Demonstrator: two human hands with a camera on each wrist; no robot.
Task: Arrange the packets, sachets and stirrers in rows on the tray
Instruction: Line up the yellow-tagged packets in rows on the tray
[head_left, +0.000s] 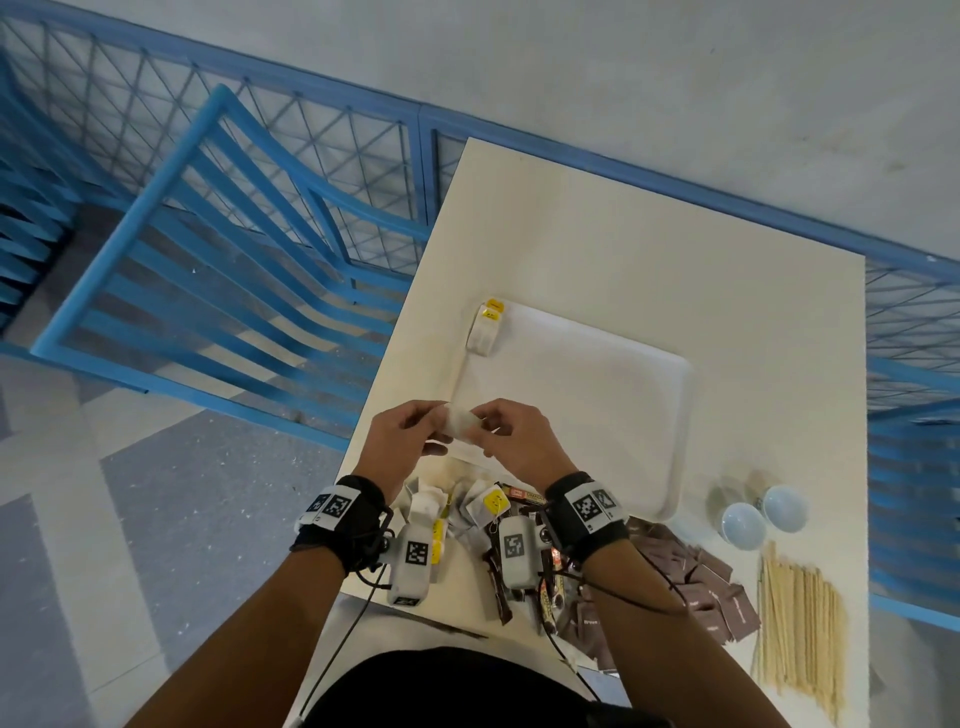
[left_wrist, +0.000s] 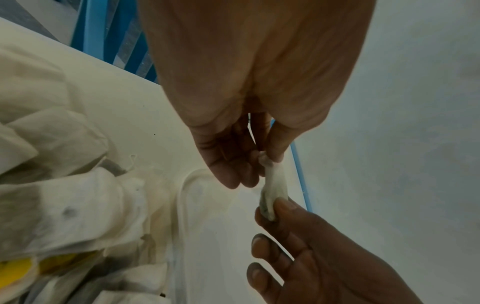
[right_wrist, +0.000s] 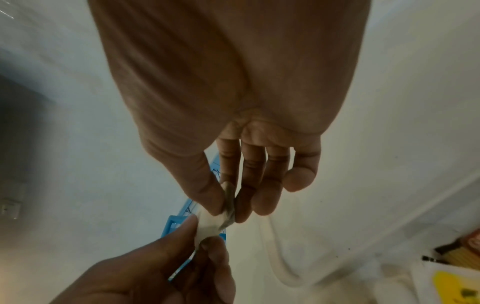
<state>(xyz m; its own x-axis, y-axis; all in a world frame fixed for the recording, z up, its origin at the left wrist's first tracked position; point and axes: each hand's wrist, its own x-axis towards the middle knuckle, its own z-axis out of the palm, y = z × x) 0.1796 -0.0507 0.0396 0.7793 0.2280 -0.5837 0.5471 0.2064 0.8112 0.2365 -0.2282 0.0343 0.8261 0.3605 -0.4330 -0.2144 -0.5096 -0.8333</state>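
A small white tea bag (head_left: 461, 422) is held between both hands just above the near-left corner of the white tray (head_left: 597, 395). My left hand (head_left: 439, 423) pinches its left end and my right hand (head_left: 484, 425) pinches its right end. In the left wrist view the thumb and fingers of the left hand (left_wrist: 261, 159) clamp the tea bag (left_wrist: 274, 185). In the right wrist view the right hand (right_wrist: 228, 204) nips the tea bag (right_wrist: 210, 224). Stacked tea bags with yellow tags (head_left: 485, 330) lie at the tray's far-left corner. The rest of the tray is bare.
A loose pile of tea bags (head_left: 467, 509) and dark stick packets (head_left: 501, 603) lies under my wrists. Brown sachets (head_left: 696, 587), wooden stirrers (head_left: 800, 623) and two pale blue cups (head_left: 743, 525) sit at the right. A blue chair (head_left: 208, 260) stands left of the table.
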